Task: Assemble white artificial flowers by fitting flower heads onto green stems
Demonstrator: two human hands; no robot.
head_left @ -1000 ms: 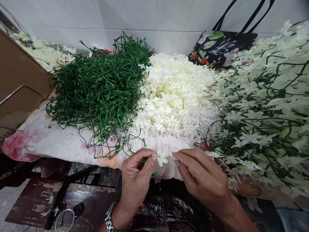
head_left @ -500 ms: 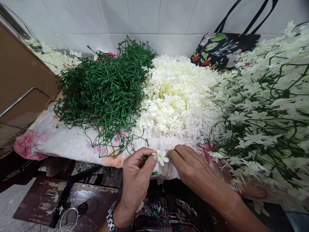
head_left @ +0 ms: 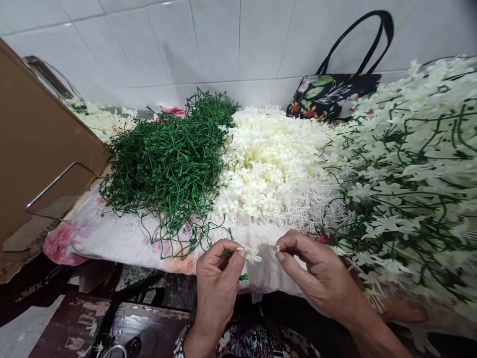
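Note:
My left hand [head_left: 219,281] is closed, thumb and forefinger pinching a white artificial flower [head_left: 253,255] whose petals point right. Bits of green stem [head_left: 243,277] show beside the fingers. Across a small gap to the right, my right hand [head_left: 316,271] pinches a tiny white piece [head_left: 278,248], perhaps a stamen, between thumb and forefinger. Just beyond the hands lie a heap of green plastic stems [head_left: 167,164], a pile of loose white blossoms [head_left: 268,149] and a bunch of thin white stamens [head_left: 316,204].
Assembled white flowers on green stems [head_left: 406,184] are heaped at the right. A floral cloth [head_left: 122,241] covers the work surface. Cardboard [head_left: 40,129] stands at the left, and a black floral bag [head_left: 331,97] leans against the tiled wall. A dark wooden stool [head_left: 149,323] is below.
My right hand has drawn back from the flower, and a tiny white piece now shows at its fingertips. My left hand keeps hold of the flower. The camera view has tilted up.

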